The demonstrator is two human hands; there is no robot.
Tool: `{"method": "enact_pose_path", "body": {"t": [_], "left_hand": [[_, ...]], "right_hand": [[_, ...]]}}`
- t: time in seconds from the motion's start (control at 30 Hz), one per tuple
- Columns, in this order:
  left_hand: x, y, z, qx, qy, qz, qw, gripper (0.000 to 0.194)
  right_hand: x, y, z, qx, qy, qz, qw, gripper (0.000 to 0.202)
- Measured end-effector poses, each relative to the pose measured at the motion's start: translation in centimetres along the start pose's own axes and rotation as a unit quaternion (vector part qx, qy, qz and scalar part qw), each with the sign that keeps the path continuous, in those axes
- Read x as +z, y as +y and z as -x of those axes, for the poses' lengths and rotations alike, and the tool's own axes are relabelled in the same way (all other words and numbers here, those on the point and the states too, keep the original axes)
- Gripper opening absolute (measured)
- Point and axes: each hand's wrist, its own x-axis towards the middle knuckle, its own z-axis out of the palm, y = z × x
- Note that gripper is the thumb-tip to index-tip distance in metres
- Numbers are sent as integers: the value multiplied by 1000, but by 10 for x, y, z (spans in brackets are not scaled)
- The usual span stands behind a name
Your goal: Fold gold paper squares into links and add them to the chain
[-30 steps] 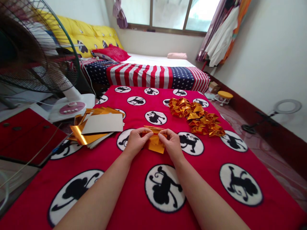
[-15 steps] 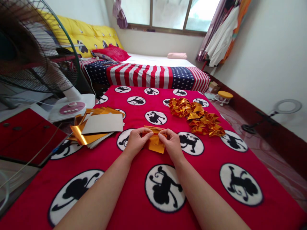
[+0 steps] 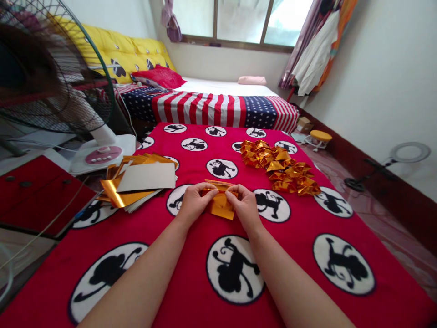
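Between my two hands is a sheet of gold foil paper (image 3: 222, 210), partly folded, with creased layers along its far edge. My left hand (image 3: 197, 200) pinches its left side between thumb and fingers. On the right side, my right hand (image 3: 244, 202) grips the same paper with thumb and curled fingers. Both thumbs press close together near the fold. Part of the paper is covered by my fingers. To the left lies a loose stack of gold sheets (image 3: 118, 193), with a pale sheet (image 3: 147, 177) on top. Several folded gold paper pieces (image 3: 273, 165) sit in a cluster at the right.
A red cloth with monkey prints (image 3: 184, 282) covers the surface under my hands. At the left stands an electric fan (image 3: 102, 132) beside a red drawer cabinet (image 3: 44, 196). Beyond is a bed (image 3: 218, 108); a yellow stool (image 3: 321, 135) and ring light (image 3: 409, 152) stand right.
Both hands keep their grip on the gold foil paper in nearly the same place. The view has shifted very slightly, and the fan's head looks turned a little.
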Motion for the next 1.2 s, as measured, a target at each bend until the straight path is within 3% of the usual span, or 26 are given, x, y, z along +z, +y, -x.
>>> {"method": "enact_pose_path", "body": {"t": [0.3,0.6,0.87,1.1,1.2], "left_hand": [[0,11,2,14,-1,9,1000,21],[0,13,4,80,8,-4,997,14],[1,12,4,57,12,23,998,15],[4,5,3,27,1,132,991,43],[4,5,3,13,-7,138,990,40]], "right_hand": [[3,-3,2,-24,21,-27,999,21],[4,-6,5,-40,48,-34,997,16],[6,-5,3,-40,63,-37,997,16],[6,-4,3,-33,56,-47,997,19],[6,-4,3,-31,56,-55,996,20]]}}
